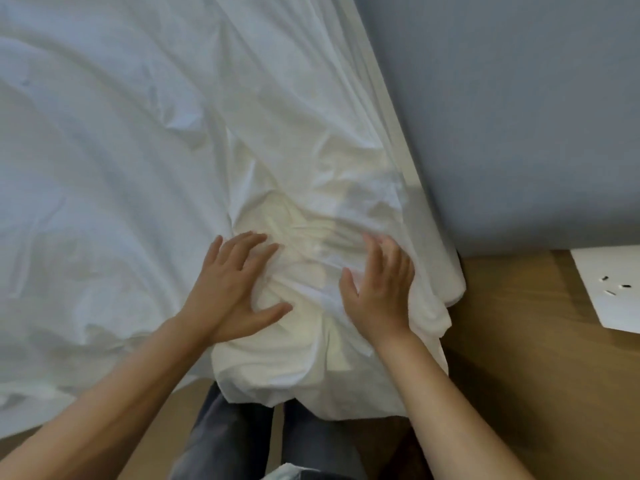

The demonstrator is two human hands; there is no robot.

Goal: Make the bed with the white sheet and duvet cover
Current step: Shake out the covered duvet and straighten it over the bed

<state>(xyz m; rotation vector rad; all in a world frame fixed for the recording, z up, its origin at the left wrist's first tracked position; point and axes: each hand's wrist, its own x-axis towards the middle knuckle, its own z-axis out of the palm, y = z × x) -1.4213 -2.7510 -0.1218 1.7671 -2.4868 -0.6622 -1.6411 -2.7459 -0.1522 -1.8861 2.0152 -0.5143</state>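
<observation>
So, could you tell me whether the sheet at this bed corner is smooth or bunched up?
Bunched up. The sheet gathers in deep wrinkles between the left hand and right hand, both pressing flat on it.

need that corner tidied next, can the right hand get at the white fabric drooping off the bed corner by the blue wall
Probably yes. The right hand rests flat on the bunched bedding right beside the drooping corner, and nothing lies between them.
</observation>
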